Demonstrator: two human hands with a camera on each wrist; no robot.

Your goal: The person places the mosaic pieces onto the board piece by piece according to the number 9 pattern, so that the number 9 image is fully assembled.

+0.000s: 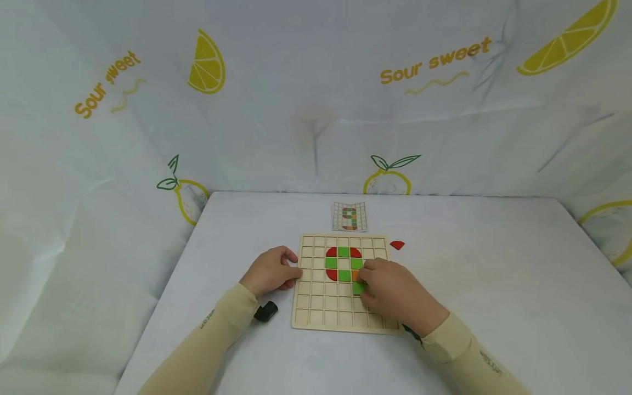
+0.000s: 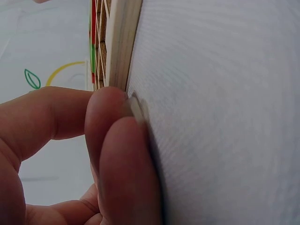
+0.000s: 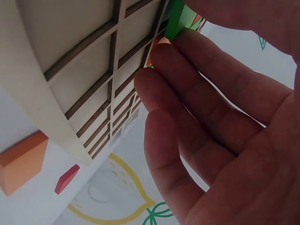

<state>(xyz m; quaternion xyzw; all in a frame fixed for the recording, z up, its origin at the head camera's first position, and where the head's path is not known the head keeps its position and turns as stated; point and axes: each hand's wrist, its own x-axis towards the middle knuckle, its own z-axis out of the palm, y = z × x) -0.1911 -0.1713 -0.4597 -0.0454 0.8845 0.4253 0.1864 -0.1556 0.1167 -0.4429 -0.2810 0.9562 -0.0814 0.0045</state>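
A light wooden grid board (image 1: 310,302) lies on the table. Red rounded corner pieces (image 1: 331,275), green squares (image 1: 344,275) and an orange piece (image 1: 355,276) form a ring in its cells. My right hand (image 1: 397,291) reaches over the board's right side, pinching a green square tile (image 3: 175,21) between thumb and index finger, just below the orange piece. The other right fingers extend close over the grid. Against the board's left edge rests my left hand (image 1: 270,271), its fingertips (image 2: 110,105) touching the wooden side and nothing loose in its grasp.
Behind the board lies a card (image 1: 349,216) with a printed grid pattern. A loose red quarter piece (image 1: 397,245) sits off the right edge. In the right wrist view an orange block (image 3: 23,161) also lies beside the board. A black object (image 1: 266,311) shows by the left wrist.
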